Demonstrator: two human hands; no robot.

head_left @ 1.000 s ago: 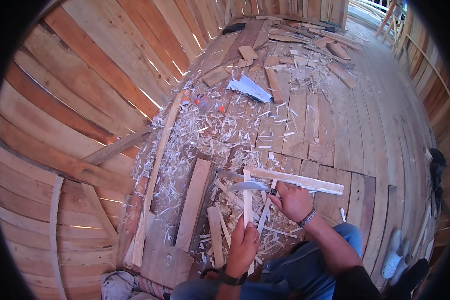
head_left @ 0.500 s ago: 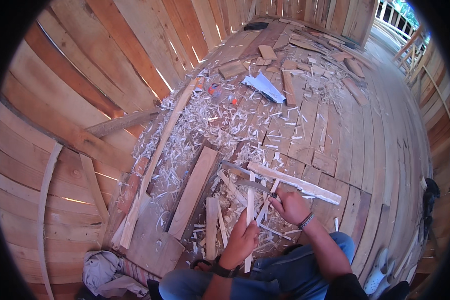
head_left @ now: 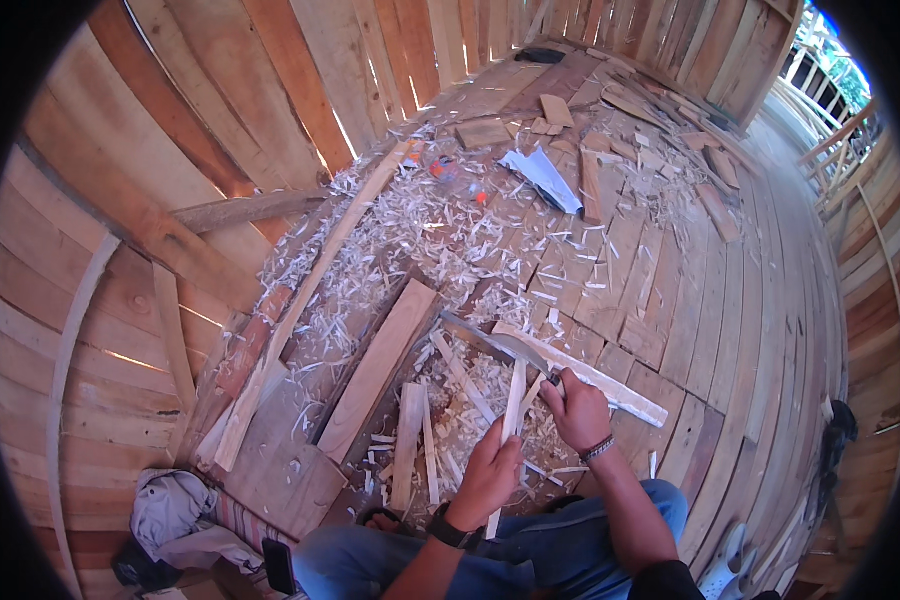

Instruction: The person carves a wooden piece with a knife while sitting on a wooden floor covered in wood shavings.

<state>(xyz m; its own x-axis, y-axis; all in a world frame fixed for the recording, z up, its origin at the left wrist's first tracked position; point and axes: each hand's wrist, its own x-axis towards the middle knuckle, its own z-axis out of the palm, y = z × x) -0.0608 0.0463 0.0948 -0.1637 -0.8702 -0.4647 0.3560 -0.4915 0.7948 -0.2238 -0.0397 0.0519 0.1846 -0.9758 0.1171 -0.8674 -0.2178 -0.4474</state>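
My left hand point(head_left: 487, 472) is closed round a slim pale wood strip point(head_left: 513, 400), which stands at a slight tilt above my lap. In my right hand point(head_left: 577, 410) is the dark handle of a knife with a curved metal blade point(head_left: 521, 347). The blade lies across the strip's upper end; whether it touches the wood I cannot tell. Beneath both hands is a heap of wood shavings point(head_left: 480, 375) with several cut strips in it. A thick pale batten point(head_left: 610, 385) lies just beyond my right hand.
Planks point(head_left: 378, 370) and a long slat point(head_left: 310, 305) lie to the left, beside the board wall. Shavings spread over the floor ahead, with a blue-white sheet point(head_left: 545, 180) and wood offcuts farther off. A crumpled grey cloth point(head_left: 173, 505) and a phone point(head_left: 279, 566) sit at lower left, light clogs point(head_left: 725, 565) at lower right.
The knife blade has shifted toward the upper tip of the strip, and the strip leans a bit more to the right. The view has turned slightly, bringing the phone into sight.
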